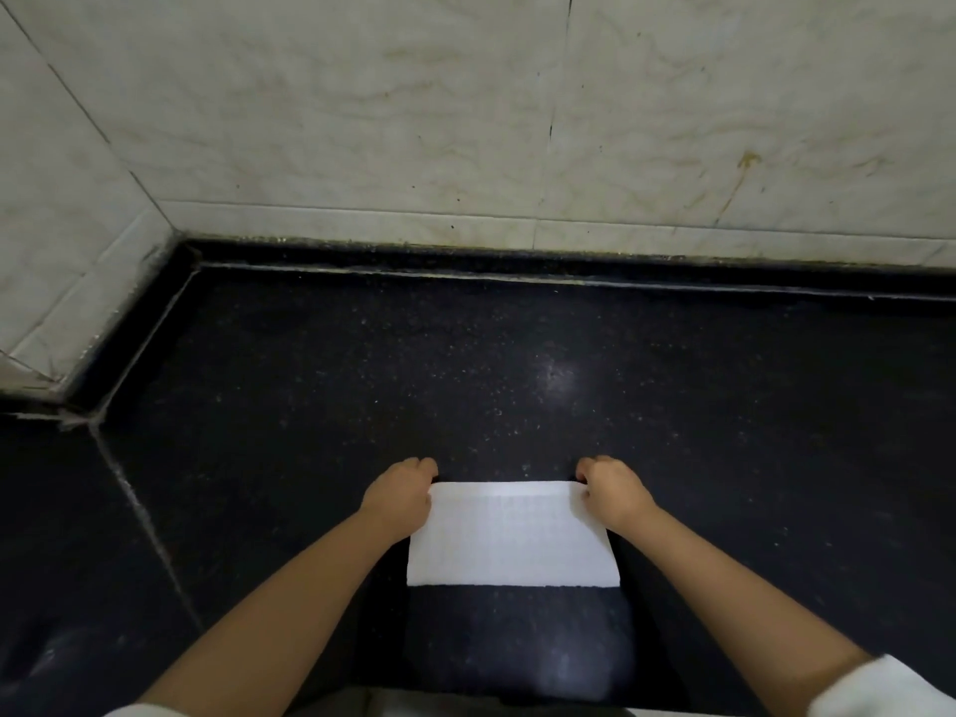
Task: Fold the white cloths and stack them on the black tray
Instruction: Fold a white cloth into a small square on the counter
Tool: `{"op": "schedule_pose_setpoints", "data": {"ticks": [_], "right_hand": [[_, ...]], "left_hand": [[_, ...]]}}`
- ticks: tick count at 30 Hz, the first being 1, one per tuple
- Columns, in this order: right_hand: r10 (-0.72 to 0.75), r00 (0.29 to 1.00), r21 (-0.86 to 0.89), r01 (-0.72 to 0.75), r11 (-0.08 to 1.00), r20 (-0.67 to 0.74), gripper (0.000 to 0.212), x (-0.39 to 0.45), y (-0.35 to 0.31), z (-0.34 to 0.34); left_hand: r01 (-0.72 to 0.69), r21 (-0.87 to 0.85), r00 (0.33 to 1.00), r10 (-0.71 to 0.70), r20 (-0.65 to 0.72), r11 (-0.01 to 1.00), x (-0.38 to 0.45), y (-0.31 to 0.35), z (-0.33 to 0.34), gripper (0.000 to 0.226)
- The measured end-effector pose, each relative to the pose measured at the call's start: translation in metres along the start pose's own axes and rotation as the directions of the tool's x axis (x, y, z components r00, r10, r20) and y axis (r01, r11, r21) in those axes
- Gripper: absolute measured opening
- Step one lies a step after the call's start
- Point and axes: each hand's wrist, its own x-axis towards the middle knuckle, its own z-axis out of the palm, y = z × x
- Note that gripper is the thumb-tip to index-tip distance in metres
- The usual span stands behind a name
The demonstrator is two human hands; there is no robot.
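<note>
Head view: the white cloth (512,535) lies flat on the black speckled counter (517,380), its far corners pinched by the left hand (401,491) and the right hand (610,491). No tray shows in view. If one pinch slips or the hands pull unevenly, the fold will likely land skewed, edges mismatched

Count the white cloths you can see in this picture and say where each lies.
1: the white cloth lies on the dark counter, both hands pinching its far corners. Others may be out of view.
</note>
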Motion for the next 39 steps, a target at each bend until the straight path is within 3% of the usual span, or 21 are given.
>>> {"op": "schedule_pose_setpoints", "data": {"ticks": [4,7,8,10,12,14,15,17,18,19,20,22,25,28,32,35,39], "right_hand": [[-0.119,0.992,-0.231,0.126,0.965,0.041,0.021,-0.012,-0.011,-0.028],[-0.206,0.963,-0.262,0.157,0.952,-0.173,0.025,-0.023,-0.009,-0.067],[-0.254,0.914,-0.221,0.189,0.957,-0.316,0.021,-0.027,-0.007,-0.079],[-0.303,0.745,-0.147,0.27,0.952,-0.594,0.013,-0.038,-0.003,-0.094],[-0.321,0.629,-0.126,0.335,0.934,-0.708,0.016,-0.047,0.001,-0.091],[-0.335,0.635,-0.142,0.336,0.931,-0.696,0.023,-0.051,0.004,-0.065],[-0.33,0.673,-0.166,0.299,0.94,-0.661,0.02,-0.052,0.005,-0.045],[-0.229,0.88,-0.196,0.159,0.968,-0.415,0.018,-0.055,0.007,-0.003],[-0.144,0.961,-0.194,0.098,0.976,-0.235,0.031,-0.059,0.008,0.015],[-0.075,0.994,-0.154,0.061,0.986,-0.086,0.043,-0.064,0.009,0.028],[-0.04,0.998,-0.121,0.035,0.992,-0.04,0.049,-0.068,0.011,0.037],[-0.004,0.988,-0.023,0.0,1.0,-0.153,0.045,-0.073,0.01,0.04],[0.183,0.943,0.111,-0.158,0.981,-0.277,0.038,-0.071,0.002,0.032],[0.35,0.924,0.138,-0.331,0.934,-0.155,0.044,-0.067,-0.009,0.028],[0.436,0.899,0.188,-0.423,0.886,-0.03,0.041,-0.061,-0.022,0.031],[0.482,0.876,0.241,-0.469,0.85,0.003,0.034,-0.058,-0.029,0.033],[0.523,0.852,0.295,-0.507,0.81,0.028,0.027,-0.055,-0.034,0.033]], "left_hand": [[-0.057,0.105,0.998,0.056,0.011,0.993,-0.005,0.007,-0.028,0.025],[-0.081,0.064,0.979,0.092,-0.181,0.995,-0.014,0.014,-0.073,0.018],[-0.101,0.037,0.952,0.107,-0.286,0.994,-0.018,0.015,-0.087,0.015],[-0.169,0.009,0.857,0.152,-0.492,0.986,-0.028,0.013,-0.104,0.01],[-0.225,0.012,0.782,0.187,-0.594,0.974,-0.035,0.01,-0.099,0.008],[-0.252,0.071,0.772,0.245,-0.587,0.965,-0.038,0.006,-0.072,0.006],[-0.243,0.112,0.816,0.266,-0.513,0.964,-0.039,0.004,-0.054,0.011],[-0.192,0.185,0.947,0.232,-0.225,0.964,-0.045,0.001,-0.013,0.018],[-0.184,0.212,0.972,0.209,-0.106,0.96,-0.05,-0.002,0.005,0.022],[-0.18,0.202,0.979,0.195,-0.053,0.963,-0.054,-0.005,0.019,0.024],[-0.175,0.169,0.981,0.187,-0.057,0.97,-0.058,-0.007,0.026,0.025],[-0.17,0.132,0.973,0.187,-0.132,0.977,-0.058,-0.009,0.028,0.025],[-0.173,0.111,0.958,0.193,-0.213,0.979,-0.046,0.002,0.019,0.028],[-0.131,0.022,0.96,0.133,-0.247,0.991,-0.031,0.025,0.017,0.043],[-0.042,0.046,0.989,0.048,-0.142,0.998,-0.016,0.038,0.033,0.065],[-0.006,0.09,0.996,0.014,-0.086,0.996,-0.014,0.035,0.044,0.067],[-0.01,0.11,0.993,0.023,-0.119,0.994,-0.014,0.035,0.045,0.067]]}}
